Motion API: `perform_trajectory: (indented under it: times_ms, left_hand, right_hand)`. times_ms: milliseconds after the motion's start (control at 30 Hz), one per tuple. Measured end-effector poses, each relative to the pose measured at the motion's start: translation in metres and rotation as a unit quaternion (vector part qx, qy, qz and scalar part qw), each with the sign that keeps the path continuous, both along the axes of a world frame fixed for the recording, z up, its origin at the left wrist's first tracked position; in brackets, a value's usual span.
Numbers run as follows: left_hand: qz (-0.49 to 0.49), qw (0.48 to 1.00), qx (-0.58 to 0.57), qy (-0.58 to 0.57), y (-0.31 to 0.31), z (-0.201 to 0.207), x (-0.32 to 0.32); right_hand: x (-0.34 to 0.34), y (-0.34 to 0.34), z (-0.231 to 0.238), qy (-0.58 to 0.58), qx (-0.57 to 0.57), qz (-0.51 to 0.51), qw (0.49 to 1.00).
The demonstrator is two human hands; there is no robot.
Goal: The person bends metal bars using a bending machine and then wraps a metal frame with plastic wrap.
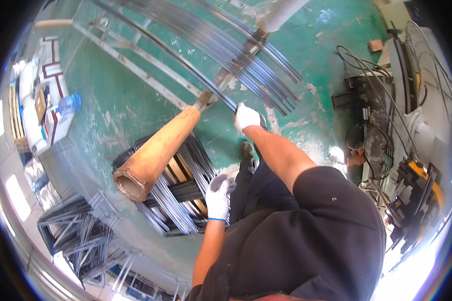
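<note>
My right hand (248,118), in a white glove, is closed around the near end of a long, thin metal tube (186,65). This tube slants away to the far left across a rack bar (225,79). Right of it, several similar metal tubes (256,75) lie side by side on the same bar, blurred toward their far ends. My left hand (218,198), also gloved, hangs low near my body with its fingers loosely apart and nothing visible in it. Beside it, on the floor, is a stack of metal tubes and dark frames (173,195).
A thick brown cardboard tube (160,150) sleeves the rack's near end, above the floor stack. Cables and dark machinery (371,115) stand at the right. At the left are a blue water bottle (69,104), white packages and a pile of black metal frames (78,226).
</note>
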State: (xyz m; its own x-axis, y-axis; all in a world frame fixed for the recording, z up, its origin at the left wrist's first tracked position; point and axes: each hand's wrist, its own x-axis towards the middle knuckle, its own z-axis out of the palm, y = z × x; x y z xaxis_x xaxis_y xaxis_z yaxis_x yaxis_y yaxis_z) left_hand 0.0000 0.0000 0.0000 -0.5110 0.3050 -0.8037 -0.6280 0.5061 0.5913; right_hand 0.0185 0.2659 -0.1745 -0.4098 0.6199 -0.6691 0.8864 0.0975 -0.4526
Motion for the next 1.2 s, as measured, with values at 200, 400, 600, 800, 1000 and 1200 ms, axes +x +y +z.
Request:
perform_trajectory:
  times_ms: [200,400,600,800,1000,1200]
  left_hand:
    - [-0.034,0.997,0.073,-0.007,0.033,-0.023,-0.037]
    - [-0.044,0.977,0.147,-0.15,0.087,-0.066,-0.047]
    - [0.09,0.908,0.234,-0.336,0.128,-0.072,0.007]
    - [-0.009,0.934,0.197,-0.299,0.113,-0.029,0.093]
    - [-0.065,0.927,0.185,-0.32,0.09,0.062,0.192]
    - [-0.126,0.866,0.409,-0.26,0.187,0.139,0.175]
  right_hand:
    - [0.158,-0.051,0.098,-0.011,0.003,-0.037,0.999]
    - [0.447,-0.222,0.179,-0.067,0.113,-0.088,0.987]
    - [0.59,-0.369,0.31,-0.261,0.144,-0.146,0.943]
    - [0.513,-0.374,0.25,-0.211,0.32,-0.195,0.903]
    - [0.651,-0.383,0.251,-0.213,0.312,-0.203,0.903]
    - [0.885,-0.446,0.204,-0.316,0.424,-0.363,0.767]
